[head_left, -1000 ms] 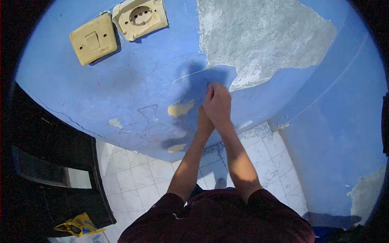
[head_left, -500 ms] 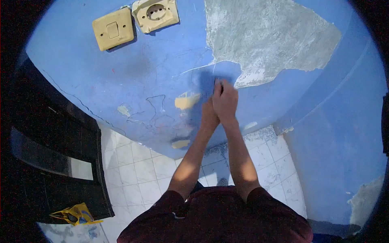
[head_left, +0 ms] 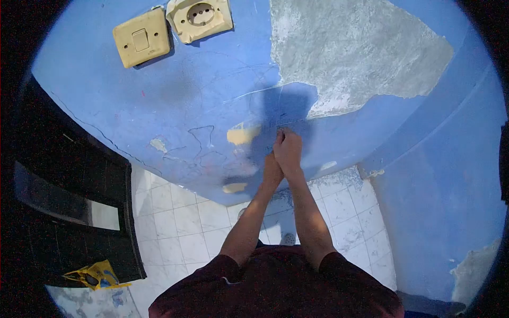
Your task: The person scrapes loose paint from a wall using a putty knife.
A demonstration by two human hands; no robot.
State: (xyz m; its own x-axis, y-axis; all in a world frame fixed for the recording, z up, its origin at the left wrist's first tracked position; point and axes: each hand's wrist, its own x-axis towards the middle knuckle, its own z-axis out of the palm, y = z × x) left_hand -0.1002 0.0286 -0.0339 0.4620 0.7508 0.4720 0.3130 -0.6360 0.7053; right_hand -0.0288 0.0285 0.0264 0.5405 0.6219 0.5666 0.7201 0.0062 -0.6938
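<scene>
My right hand (head_left: 289, 151) is closed in front of the blue wall (head_left: 344, 138), below the edge of a bare grey plaster patch (head_left: 355, 58). Something small and dark shows at its fingers, too hidden to name. Close below, my left hand (head_left: 272, 167) is closed too, pressed against the right hand and wrist. Whatever it grips is out of sight. Thin pale scratch lines (head_left: 260, 93) run across the paint above the hands, and a shadow falls over that part of the wall.
A yellowed light switch (head_left: 141, 40) and a socket (head_left: 200, 16) are on the wall at upper left. Dark furniture (head_left: 69, 175) stands at the left, with a yellow bag (head_left: 96, 276) near its foot. White floor tiles (head_left: 185, 220) lie below. Another blue wall (head_left: 435, 212) rises at the right.
Both hands have moved down the wall together, away from the plaster patch, still closed. A scratch line just above them is now uncovered.
</scene>
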